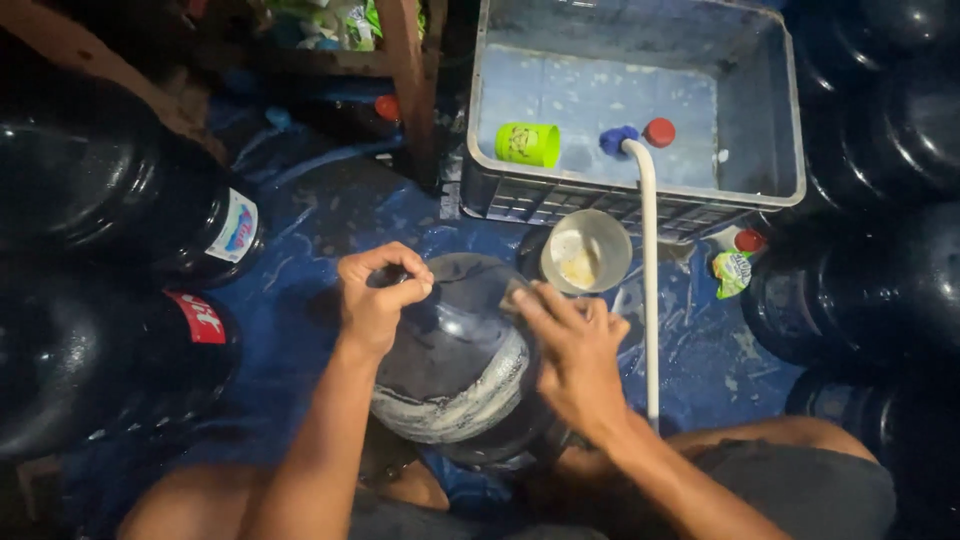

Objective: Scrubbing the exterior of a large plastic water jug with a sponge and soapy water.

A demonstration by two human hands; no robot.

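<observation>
Person's knees and forearms nearest the camera, bottom edge; seated low on the floor with a large dark water jug (455, 365) lying between the legs, neck pointing away. A band of whitish foam rings its near end.

Left hand (375, 300): forearm runs up from bottom centre, wrist straight, hand on the jug's far-left shoulder. Fingers (405, 290) curled in, thumb pinched against the index on something small; can't tell what.

Right hand (575, 350): forearm comes in from the lower right, hand palm down on the jug's right shoulder. Fingers (540, 300) extended and close together, pressing a small pale pad or scrap (515, 293) against the jug surface.

Around it:
- Small metal bowl (586, 250) with yellowish residue just beyond the jug, near the right hand.
- White pipe (650, 290) runs from the far tub down past the right wrist, touching nothing of the hand.
- Grey plastic tub (770, 120) far centre-right, shallow water; green cup (528, 144), blue fitting (616, 138) and red cap (659, 131) in it.
- More dark jugs (100, 200) stacked left, and others on the right.
- Blue tarp (300, 230) covers the floor, wet.
- Green-white packet (733, 270) and second red cap (748, 240) right of the bowl.
</observation>
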